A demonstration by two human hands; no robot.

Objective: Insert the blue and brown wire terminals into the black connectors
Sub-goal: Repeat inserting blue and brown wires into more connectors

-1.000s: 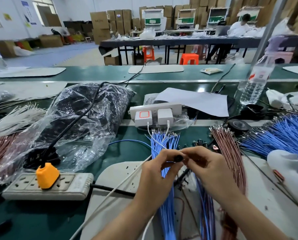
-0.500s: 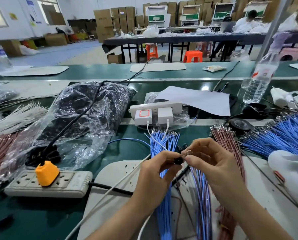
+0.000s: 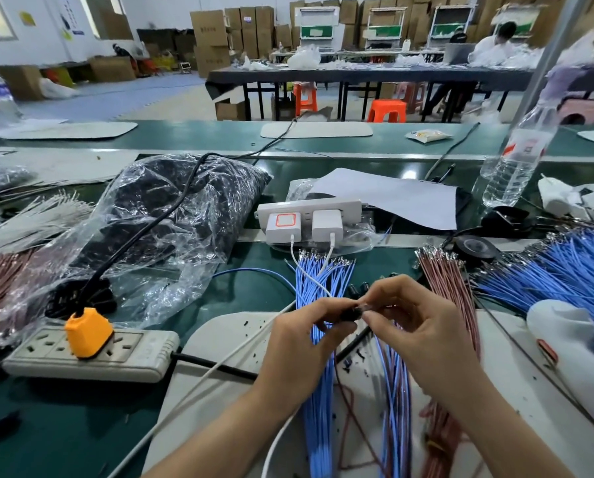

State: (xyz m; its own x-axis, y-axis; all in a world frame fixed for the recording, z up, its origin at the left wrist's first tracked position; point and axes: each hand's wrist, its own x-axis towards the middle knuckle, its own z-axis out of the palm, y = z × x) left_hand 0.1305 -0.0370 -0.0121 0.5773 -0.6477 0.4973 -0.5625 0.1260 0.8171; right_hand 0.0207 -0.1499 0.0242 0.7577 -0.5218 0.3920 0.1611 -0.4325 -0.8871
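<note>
1. Nearest the viewer, a white mat (image 3: 219, 343) carries loose wires (image 3: 395, 391), blue and brown, running away from the viewer. Whether any already wear connectors cannot be told from here.
2. Over the mat, the left hand (image 3: 302, 343) pinches a small black connector (image 3: 351, 313) between thumb and fingertips, holding it in the air.
3. The right hand (image 3: 423, 326) pinches a wire terminal (image 3: 367, 307) that touches the connector's right end. The wire's colour is too blurred to call.
4. The connector's long axis lies roughly left to right. Its open end appears to face the right hand, with the terminal lined up along it.
5. This insertion looks under way rather than fully seated.
6. Just beyond the hands, a fan of blue wires (image 3: 323, 277) and a bundle of brown wires (image 3: 440, 270) lie with bare metal terminals pointing away. Much work seems left.
7. Farther back left, a clear plastic bag (image 3: 171, 215) holds dark parts, possibly spare connectors.
</note>
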